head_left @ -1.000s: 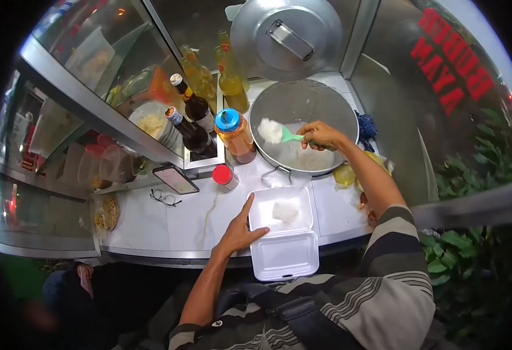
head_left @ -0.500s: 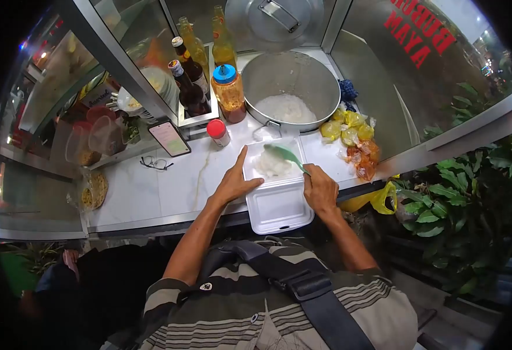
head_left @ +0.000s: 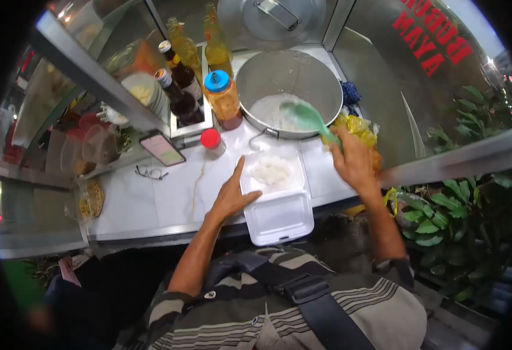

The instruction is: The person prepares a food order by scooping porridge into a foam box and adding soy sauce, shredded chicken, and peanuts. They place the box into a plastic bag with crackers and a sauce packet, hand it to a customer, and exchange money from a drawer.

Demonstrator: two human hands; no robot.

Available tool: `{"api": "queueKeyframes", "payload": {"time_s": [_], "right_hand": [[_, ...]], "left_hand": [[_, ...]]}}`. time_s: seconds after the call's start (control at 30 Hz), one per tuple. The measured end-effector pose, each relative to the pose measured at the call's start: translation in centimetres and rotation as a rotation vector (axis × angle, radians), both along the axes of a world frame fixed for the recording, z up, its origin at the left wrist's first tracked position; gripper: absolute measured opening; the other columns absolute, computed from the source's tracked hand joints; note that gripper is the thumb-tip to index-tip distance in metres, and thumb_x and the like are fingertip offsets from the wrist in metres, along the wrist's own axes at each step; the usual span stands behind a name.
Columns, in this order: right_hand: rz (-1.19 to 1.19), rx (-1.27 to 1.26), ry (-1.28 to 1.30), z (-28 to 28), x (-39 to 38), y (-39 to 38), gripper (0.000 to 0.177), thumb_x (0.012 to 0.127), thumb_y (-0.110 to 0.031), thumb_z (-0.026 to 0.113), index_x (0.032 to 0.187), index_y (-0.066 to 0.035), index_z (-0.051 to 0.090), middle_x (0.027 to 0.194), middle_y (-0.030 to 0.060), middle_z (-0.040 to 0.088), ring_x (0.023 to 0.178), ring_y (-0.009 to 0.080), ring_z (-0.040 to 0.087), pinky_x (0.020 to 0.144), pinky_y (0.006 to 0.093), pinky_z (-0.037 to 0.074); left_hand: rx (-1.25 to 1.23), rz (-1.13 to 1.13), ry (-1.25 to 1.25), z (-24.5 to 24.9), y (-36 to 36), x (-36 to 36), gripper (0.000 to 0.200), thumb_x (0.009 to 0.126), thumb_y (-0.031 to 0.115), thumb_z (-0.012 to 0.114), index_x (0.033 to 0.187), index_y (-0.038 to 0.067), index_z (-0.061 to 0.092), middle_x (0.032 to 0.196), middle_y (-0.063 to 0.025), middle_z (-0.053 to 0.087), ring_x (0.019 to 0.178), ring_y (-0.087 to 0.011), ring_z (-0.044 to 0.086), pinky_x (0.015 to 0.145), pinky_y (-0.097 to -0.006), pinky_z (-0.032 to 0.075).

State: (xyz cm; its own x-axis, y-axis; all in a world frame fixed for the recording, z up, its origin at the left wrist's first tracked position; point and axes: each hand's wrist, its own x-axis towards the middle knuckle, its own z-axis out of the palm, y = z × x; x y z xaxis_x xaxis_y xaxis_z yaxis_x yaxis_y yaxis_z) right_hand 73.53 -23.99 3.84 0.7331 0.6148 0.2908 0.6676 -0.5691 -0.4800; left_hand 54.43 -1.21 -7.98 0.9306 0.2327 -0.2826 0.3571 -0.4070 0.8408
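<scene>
A white foam box (head_left: 279,219) lies open at the counter's front edge, its lid half toward me, with white porridge (head_left: 269,171) in the far half. My left hand (head_left: 233,193) grips the box's left side, thumb on the near rim of the filled half. My right hand (head_left: 354,162) is closed round the handle of a green ladle (head_left: 307,118). The ladle's head is over the large metal pot (head_left: 332,87), above the white porridge inside it.
Left of the pot are a blue-capped sauce jar (head_left: 224,105), dark bottles (head_left: 181,99) and a red-capped jar (head_left: 212,142). A phone (head_left: 162,150) and glasses (head_left: 151,172) lie farther left. Yellow bags (head_left: 358,129) sit right of the pot, partly behind my right hand.
My right hand has moved right and away from me with the ladle, from the foam box to the pot. My left hand stays at the box.
</scene>
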Motion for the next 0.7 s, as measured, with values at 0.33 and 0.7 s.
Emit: {"api": "queueKeyframes", "payload": {"time_s": [0.33,0.7], "right_hand": [[0.642,-1.154,-0.046,-27.4,22.6,14.8,0.020,0.078,-0.014,0.067,0.095,-0.005,0.073,0.099,0.0140,0.071,0.092,0.0316,0.069,0.077,0.0424,0.055],[0.452,-0.462,1.194,-15.0,19.6,14.5,0.027,0.079,-0.005,0.058,0.105,0.003,0.064,0.074,0.0079,0.066,0.047,0.0088,0.048,0.039,0.0255,0.035]], "left_hand": [[-0.246,0.221,0.058,-0.2,-0.8,0.2,0.104,0.071,0.013,0.080,0.154,0.013,0.018,0.118,-0.0187,0.063,0.092,-0.0232,0.063,0.081,-0.0331,0.050],[-0.287,0.202,0.047,0.0,-0.6,-0.8,0.108,0.071,0.013,0.080,0.155,0.017,0.012,0.092,-0.0109,0.065,0.076,-0.0156,0.060,0.071,-0.0286,0.049]]}}
